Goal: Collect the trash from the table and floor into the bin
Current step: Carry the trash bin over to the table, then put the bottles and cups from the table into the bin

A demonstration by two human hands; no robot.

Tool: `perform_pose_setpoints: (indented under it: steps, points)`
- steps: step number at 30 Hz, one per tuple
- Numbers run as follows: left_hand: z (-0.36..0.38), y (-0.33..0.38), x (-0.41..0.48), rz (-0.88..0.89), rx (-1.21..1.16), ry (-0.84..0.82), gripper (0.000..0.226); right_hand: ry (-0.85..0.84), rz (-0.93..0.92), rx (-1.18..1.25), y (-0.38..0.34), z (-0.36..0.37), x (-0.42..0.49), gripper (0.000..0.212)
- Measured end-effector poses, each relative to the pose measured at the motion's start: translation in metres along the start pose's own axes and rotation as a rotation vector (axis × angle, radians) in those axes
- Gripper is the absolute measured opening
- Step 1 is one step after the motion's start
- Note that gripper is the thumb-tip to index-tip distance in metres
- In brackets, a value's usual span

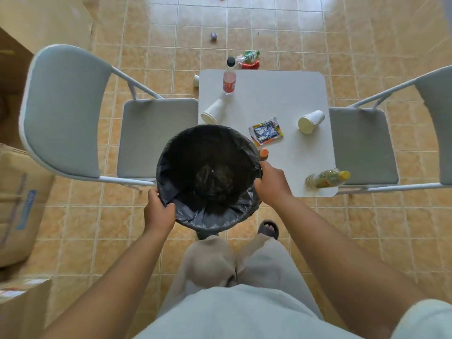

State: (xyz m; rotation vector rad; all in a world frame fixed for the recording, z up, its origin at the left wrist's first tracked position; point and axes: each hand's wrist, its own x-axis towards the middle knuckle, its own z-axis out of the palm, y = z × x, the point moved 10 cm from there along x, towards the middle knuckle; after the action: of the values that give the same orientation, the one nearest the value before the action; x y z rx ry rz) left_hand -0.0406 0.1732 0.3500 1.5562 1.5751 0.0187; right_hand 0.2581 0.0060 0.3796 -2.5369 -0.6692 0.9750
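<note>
A round bin (208,177) lined with a black bag hangs in front of me, over the near left corner of the white table (281,94). My left hand (159,211) grips its near left rim and my right hand (272,183) grips its right rim. On the table lie two tipped paper cups (214,111) (311,121), a gum wrapper (266,130), a standing pink bottle (229,78), a lying yellow-capped bottle (326,178) and an orange cap (264,152) half hidden by the bin. On the floor beyond lie a green bottle (248,55), a red can (250,65), a small cup (196,80) and a purple scrap (214,36).
Grey folding chairs stand on the left (156,135) and right (362,143) of the table. Cardboard boxes (17,204) stack at the left edge. My sandalled foot (268,230) rests on the tiled floor below the bin.
</note>
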Motion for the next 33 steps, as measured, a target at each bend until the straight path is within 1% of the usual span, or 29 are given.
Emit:
perform_pose_setpoints:
  steps: [4, 7, 9, 10, 12, 14, 15, 17, 21, 23, 26, 29, 33]
  points:
    - [0.006, 0.008, 0.007, -0.029, -0.003, 0.09, 0.037, -0.007, -0.055, -0.022, -0.005, -0.006, 0.027, 0.038]
    - [0.012, 0.013, 0.005, -0.054, -0.001, 0.145, 0.043, -0.072, -0.119, 0.0, -0.006, -0.008, 0.041, 0.03]
    - [0.017, 0.016, 0.003, -0.062, -0.014, 0.187, 0.053, -0.089, -0.187, 0.003, -0.004, -0.011, 0.046, 0.028]
    - [0.019, 0.016, 0.002, -0.062, -0.02, 0.211, 0.061, -0.056, -0.22, 0.005, -0.002, -0.017, 0.049, 0.031]
    - [0.022, 0.02, -0.001, -0.024, -0.001, 0.259, 0.076, 0.063, -0.256, 0.031, 0.005, -0.035, 0.062, 0.036]
    - [0.023, 0.032, -0.008, 0.085, 0.091, 0.307, 0.083, 0.17, -0.236, 0.031, 0.016, -0.05, 0.081, 0.034]
    - [0.026, 0.034, -0.009, 0.127, 0.156, 0.33, 0.085, 0.182, -0.222, -0.012, 0.024, -0.049, 0.095, 0.03]
    - [0.026, 0.041, -0.011, 0.214, 0.27, 0.354, 0.085, 0.159, -0.237, -0.158, 0.03, -0.044, 0.116, 0.027]
    - [0.029, 0.049, -0.01, 0.293, 0.454, 0.36, 0.084, -0.07, -0.406, -0.469, 0.03, -0.007, 0.142, 0.036]
    - [0.031, 0.051, -0.01, 0.31, 0.505, 0.364, 0.085, -0.133, -0.479, -0.564, 0.03, 0.01, 0.148, 0.027]
    - [0.031, 0.052, -0.01, 0.311, 0.547, 0.373, 0.086, -0.141, -0.536, -0.635, 0.028, 0.023, 0.15, 0.015]
    - [0.032, 0.052, -0.01, 0.314, 0.558, 0.37, 0.086, -0.075, -0.551, -0.594, 0.028, 0.017, 0.151, 0.014]
    - [0.031, 0.052, -0.009, 0.303, 0.576, 0.353, 0.087, 0.079, -0.459, -0.348, 0.025, -0.024, 0.142, 0.025]
